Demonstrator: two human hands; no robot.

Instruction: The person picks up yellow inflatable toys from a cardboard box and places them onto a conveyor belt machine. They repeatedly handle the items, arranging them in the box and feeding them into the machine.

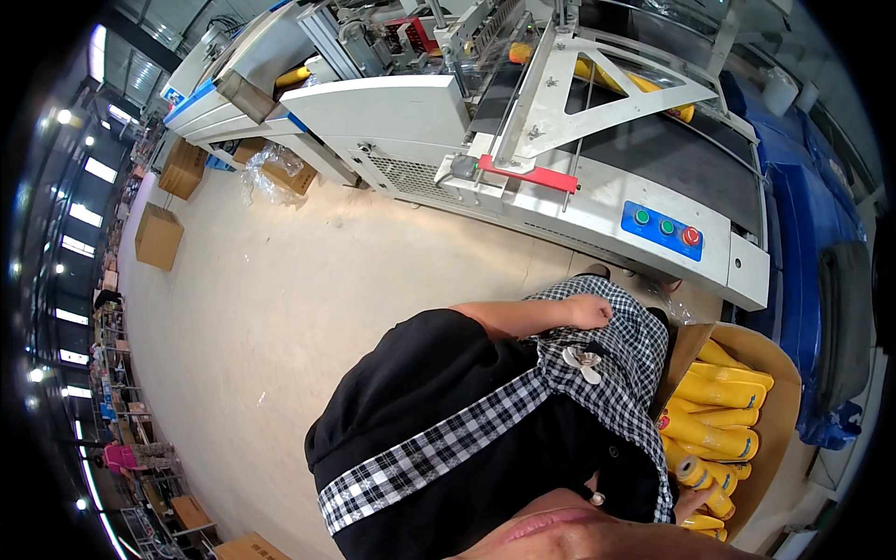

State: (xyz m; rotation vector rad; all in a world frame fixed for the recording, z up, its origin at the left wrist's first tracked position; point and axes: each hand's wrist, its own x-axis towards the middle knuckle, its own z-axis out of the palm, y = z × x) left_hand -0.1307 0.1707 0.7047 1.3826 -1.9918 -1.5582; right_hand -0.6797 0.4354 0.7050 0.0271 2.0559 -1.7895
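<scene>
My left hand (590, 311) is closed in a fist in front of my checked apron (597, 341), with nothing visible in it. Down at my right side, my right hand (693, 502) reaches into a cardboard box (782, 373) and grips a yellow roll (693, 471) whose round end points up. Part of that hand is hidden by my body and the roll. Several more yellow rolls (714, 392) lie packed in the box around it.
Ahead stands a white conveyor machine (373, 103) with a red lever (532, 174) and a blue button panel (663, 230). Yellow rolls (679, 110) lie on its dark belt. Blue-covered goods (798, 205) stand at right. Cardboard boxes (159, 235) sit on the floor at left.
</scene>
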